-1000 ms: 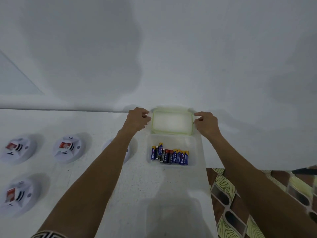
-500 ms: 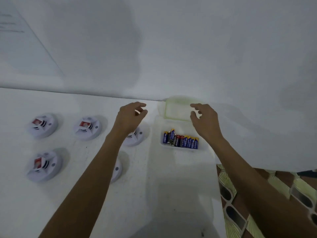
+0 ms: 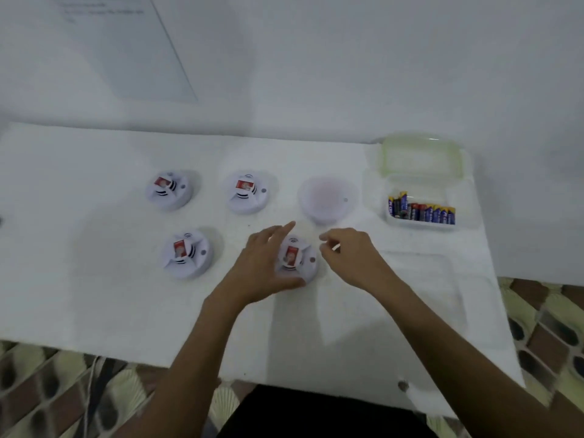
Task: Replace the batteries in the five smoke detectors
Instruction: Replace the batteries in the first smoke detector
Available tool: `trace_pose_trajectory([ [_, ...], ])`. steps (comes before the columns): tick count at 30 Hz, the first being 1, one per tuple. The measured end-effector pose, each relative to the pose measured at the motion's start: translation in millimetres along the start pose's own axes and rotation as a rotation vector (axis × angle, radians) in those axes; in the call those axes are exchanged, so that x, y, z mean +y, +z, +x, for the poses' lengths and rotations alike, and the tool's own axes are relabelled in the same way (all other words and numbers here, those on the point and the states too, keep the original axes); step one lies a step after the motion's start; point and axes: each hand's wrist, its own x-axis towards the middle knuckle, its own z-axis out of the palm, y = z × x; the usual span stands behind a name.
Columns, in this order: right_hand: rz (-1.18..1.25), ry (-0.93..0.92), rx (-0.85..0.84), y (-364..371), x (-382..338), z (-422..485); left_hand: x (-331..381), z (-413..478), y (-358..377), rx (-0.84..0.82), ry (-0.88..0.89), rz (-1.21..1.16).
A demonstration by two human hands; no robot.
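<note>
Both hands at the near-right detector [image 3: 295, 259], fingers spread.

I've got my left hand [image 3: 262, 267] against the detector's left side, fingers apart and touching its rim, while my right hand [image 3: 350, 259] hovers just beside it on the right, fingers loosely curled and holding nothing. Three more detectors sit face up on the counter [image 3: 94, 295], a fifth [image 3: 325, 197] lies blurred behind. The batteries [image 3: 422, 211] rest in the open box [image 3: 464, 191], far right.
</note>
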Motion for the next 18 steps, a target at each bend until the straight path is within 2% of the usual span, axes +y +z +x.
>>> trace_pose_trajectory([
  [4, -0.045, 0.092, 0.012, 30.7, -6.8, -0.5, -16.9, -1.4, 6.2, -0.046, 0.111, 0.060],
  [9, 0.115, 0.129, 0.066, 41.6, -4.4, -9.9, -21.1, 1.2, 10.8, 0.036, 0.221, 0.060],
  [16, 0.741, 0.094, 0.146, 20.9, -21.9, -39.4, -10.2, -0.5, -4.5, 0.012, 0.247, -0.101],
  [18, 0.838, 0.048, 0.145, 11.1, -27.6, -47.6, -3.8, -4.0, -13.0, 0.035, 0.266, -0.145],
])
